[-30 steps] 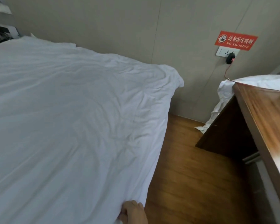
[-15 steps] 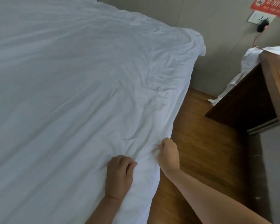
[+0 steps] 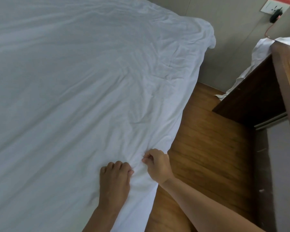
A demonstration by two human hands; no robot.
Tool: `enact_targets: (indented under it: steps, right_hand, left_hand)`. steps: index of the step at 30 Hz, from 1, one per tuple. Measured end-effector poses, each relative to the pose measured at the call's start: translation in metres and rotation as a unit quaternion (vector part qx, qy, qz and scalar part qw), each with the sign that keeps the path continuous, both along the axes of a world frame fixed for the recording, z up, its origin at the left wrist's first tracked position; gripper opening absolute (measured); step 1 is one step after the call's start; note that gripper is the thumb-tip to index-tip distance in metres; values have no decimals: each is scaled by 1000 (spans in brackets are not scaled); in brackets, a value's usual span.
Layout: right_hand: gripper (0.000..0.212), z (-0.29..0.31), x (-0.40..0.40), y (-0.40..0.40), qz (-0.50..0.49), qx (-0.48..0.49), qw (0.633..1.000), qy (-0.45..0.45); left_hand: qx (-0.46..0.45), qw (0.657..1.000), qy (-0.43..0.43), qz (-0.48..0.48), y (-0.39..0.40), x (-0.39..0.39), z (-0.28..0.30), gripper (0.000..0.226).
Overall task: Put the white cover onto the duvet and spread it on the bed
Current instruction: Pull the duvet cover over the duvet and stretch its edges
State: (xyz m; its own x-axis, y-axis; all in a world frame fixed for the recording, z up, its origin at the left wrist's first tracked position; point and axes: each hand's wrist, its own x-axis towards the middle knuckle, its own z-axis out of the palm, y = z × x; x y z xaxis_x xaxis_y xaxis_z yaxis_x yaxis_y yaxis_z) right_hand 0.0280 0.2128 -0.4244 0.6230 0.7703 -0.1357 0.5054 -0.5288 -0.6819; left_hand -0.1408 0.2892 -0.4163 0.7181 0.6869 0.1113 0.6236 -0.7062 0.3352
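The white covered duvet [image 3: 77,91] lies spread over the bed and fills the left and middle of the head view, creased near its right edge. My left hand [image 3: 115,179] rests on top of it near the right side, fingers curled into the cloth. My right hand [image 3: 157,164] is just beside it at the very edge, pinching a fold of the white fabric between thumb and fingers. The cloth bunches into small wrinkles between the two hands. The duvet's side hangs down over the wooden floor.
A strip of wooden floor [image 3: 206,144] runs along the bed's right side. A dark wooden cabinet [image 3: 258,91] stands at the right with white cloth [image 3: 258,52] draped behind it. A wall socket [image 3: 273,7] with a black plug and red cable is at the top right.
The view dropped from the wall toward the bed edge. Both hands came into view, and the right hand has moved inward beside the left and closed on the fabric.
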Motion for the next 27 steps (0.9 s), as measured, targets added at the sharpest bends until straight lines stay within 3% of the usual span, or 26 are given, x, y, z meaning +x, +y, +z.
enact_targets:
  steps: [4, 6, 9, 14, 16, 18, 20, 23, 25, 27]
  right_hand:
    - [22, 9, -7, -15, -33, 28, 998, 39]
    - [23, 8, -9, -29, -35, 23, 998, 40]
    - [24, 7, -10, -39, -20, 10, 999, 48]
    - [21, 14, -25, -42, -15, 53, 998, 13]
    - [16, 11, -42, -53, 53, 84, 995, -15]
    - [33, 1, -64, -66, 157, 60, 985, -49]
    - [31, -11, -79, -73, 202, 53, 974, -92]
    - [6, -22, -91, -76, 188, 95, 971, -113]
    - [11, -27, -95, -80, 160, 98, 977, -97]
    - [15, -29, -98, -88, 130, 109, 982, -80]
  left_hand:
    - [-82, 994, -76, -20, 5, -11, 9, 36]
    - [-97, 992, -63, -43, 0, -24, 8, 40]
    - [-79, 994, -26, -77, -17, -47, 0, 42]
    - [-3, 999, 12, -43, -48, -75, 1, 20]
    - [-10, 999, 19, -47, -51, -79, 3, 27]
    - [-31, 998, -18, -46, -49, -83, 6, 27]
    - [-60, 996, -59, -44, -50, -88, 8, 26]
    - [-82, 993, -72, -55, -63, -103, 6, 30]
    - [-50, 996, -58, -51, -76, -117, 1, 29]
    - [-11, 999, -38, -32, -87, -136, -1, 14]
